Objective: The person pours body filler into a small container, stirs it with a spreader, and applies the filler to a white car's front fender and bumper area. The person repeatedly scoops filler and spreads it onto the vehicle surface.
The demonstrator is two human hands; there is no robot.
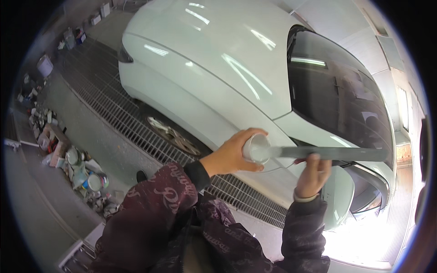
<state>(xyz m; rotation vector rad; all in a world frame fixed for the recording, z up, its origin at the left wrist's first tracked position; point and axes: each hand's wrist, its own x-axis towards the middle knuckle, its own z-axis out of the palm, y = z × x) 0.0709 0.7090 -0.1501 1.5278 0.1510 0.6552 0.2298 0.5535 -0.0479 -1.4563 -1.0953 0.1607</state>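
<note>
My left hand (231, 154) wraps round a small whitish cup (256, 155), its open mouth facing me. In my right hand (314, 178) is a long, flat grey stick (343, 154), gripped with the fingers from below. The stick lies almost level, and its left end reaches the cup's mouth. That end is pale and blurred, so I cannot tell how far inside it goes. Both hands are in front of the side of a glossy white car (195, 73), near its dark windshield (334, 86) and side mirror (339, 195).
Floor grating (107, 107) runs beneath and alongside the car, by its front wheel (170, 134). To the left, cans (94, 182), jars and other clutter line the floor. A white container (45, 66) stands farther back. Bright light comes in at the lower right.
</note>
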